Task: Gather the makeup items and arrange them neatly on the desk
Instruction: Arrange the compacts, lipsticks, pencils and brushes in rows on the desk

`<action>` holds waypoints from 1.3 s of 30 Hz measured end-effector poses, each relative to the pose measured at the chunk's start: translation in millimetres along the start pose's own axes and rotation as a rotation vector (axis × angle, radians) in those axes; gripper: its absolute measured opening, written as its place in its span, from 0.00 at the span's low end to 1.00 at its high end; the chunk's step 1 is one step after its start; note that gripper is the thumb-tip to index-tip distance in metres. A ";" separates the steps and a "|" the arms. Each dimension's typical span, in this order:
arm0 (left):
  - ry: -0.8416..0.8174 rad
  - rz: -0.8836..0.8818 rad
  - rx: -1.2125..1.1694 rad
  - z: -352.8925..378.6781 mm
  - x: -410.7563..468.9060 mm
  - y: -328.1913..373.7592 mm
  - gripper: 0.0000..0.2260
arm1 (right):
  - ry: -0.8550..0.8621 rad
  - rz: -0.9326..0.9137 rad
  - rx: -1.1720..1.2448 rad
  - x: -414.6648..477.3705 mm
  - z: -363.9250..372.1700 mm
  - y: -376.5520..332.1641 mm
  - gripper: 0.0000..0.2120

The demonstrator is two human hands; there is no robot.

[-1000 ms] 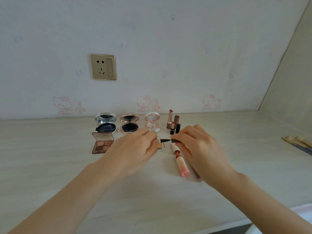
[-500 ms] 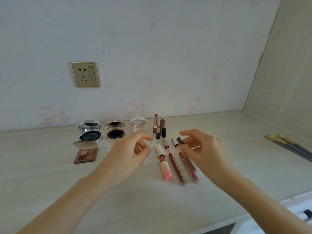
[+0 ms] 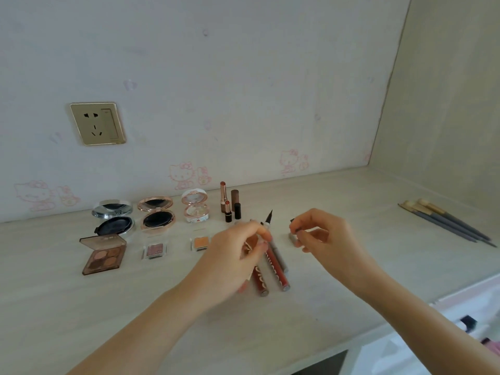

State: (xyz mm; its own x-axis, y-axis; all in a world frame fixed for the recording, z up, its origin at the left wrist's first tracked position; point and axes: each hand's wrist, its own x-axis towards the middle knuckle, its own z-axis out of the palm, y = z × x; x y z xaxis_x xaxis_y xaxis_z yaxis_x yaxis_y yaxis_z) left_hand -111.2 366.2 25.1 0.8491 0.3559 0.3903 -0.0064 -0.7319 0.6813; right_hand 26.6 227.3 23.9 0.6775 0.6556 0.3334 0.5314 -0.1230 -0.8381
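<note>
**Uncapped liner pen in the left hand, cap in the right**

The eyeliner pen [image 3: 268, 219] is being held just above the surface [image 3: 351, 280], its dark pointed tip sticking up and away towards the wall. The left hand [image 3: 232, 258] is pinching it between thumb and fingertips, and its barrel is hiding behind those fingers. A little to the right, apart from the pen, the right hand [image 3: 327, 239] is pinching a small cap [image 3: 292, 220] with curled fingers; the two hands are not touching.

Directly under and beside the left hand, two red-brown lip pens [image 3: 277, 272] are lying side by side, with a grey pen [image 3: 280, 255] lying just beside them on the right.

Behind the hands, near the wall, a group of lipsticks [image 3: 228, 204] is standing upright. To their left three open compacts are sitting in a row: a white one [image 3: 195, 209], a rose-gold one [image 3: 157, 212] and a silver one [image 3: 113, 217]. In front of those, an open eyeshadow palette [image 3: 104, 253] and two small single shadows [image 3: 154, 250] are lying flat.

Well apart on the right, several brushes [image 3: 446, 223] are lying together. A gold wall socket [image 3: 97, 123] is showing above the compacts.
</note>
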 end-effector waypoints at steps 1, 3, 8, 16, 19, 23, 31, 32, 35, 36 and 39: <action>-0.023 0.026 0.056 5.0 3.5 1.2 0.06 | 0.009 -0.006 -0.032 1.1 -3.5 5.3 0.13; -0.065 0.068 0.171 16.3 13.9 2.5 0.10 | 0.013 -0.032 -0.141 3.5 -10.6 15.1 0.13; -0.175 0.036 0.300 39.7 39.0 16.7 0.24 | -0.031 -0.176 -0.501 9.8 -23.8 43.8 0.10; -0.283 0.023 0.609 58.9 50.6 18.6 0.30 | -0.037 -0.232 -0.772 14.9 -29.8 72.0 0.12; -0.264 -0.004 0.650 57.5 50.8 13.7 0.27 | -0.044 -0.270 -0.817 16.4 -29.2 76.8 0.12; -0.300 -0.038 0.682 58.8 52.7 10.3 0.26 | -0.024 -0.325 -0.844 19.9 -22.0 80.9 0.10; -0.244 0.003 0.688 58.5 49.7 4.0 0.22 | -0.133 -0.373 -0.815 32.2 -13.1 76.7 0.15; -0.234 0.009 0.676 58.3 49.0 3.0 0.22 | -0.138 -0.380 -0.812 33.6 -12.5 76.8 0.14; -0.213 0.024 0.634 58.3 46.7 0.8 0.21 | -0.154 -0.378 -0.804 36.5 -10.2 76.1 0.16; -0.209 0.025 0.624 58.1 46.1 0.3 0.21 | -0.157 -0.374 -0.797 37.0 -9.5 76.1 0.16; -0.201 0.021 0.613 56.8 44.8 -1.7 0.21 | -0.171 -0.359 -0.786 37.7 -8.6 75.4 0.18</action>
State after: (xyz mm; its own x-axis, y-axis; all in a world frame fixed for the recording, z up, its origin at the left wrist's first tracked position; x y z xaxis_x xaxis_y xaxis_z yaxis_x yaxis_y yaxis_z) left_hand -43.1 350.4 6.2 0.9348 0.2655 0.2357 0.2282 -0.9580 0.1739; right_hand 96.7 236.4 -23.1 0.3505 0.8480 0.3976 0.9364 -0.3241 -0.1344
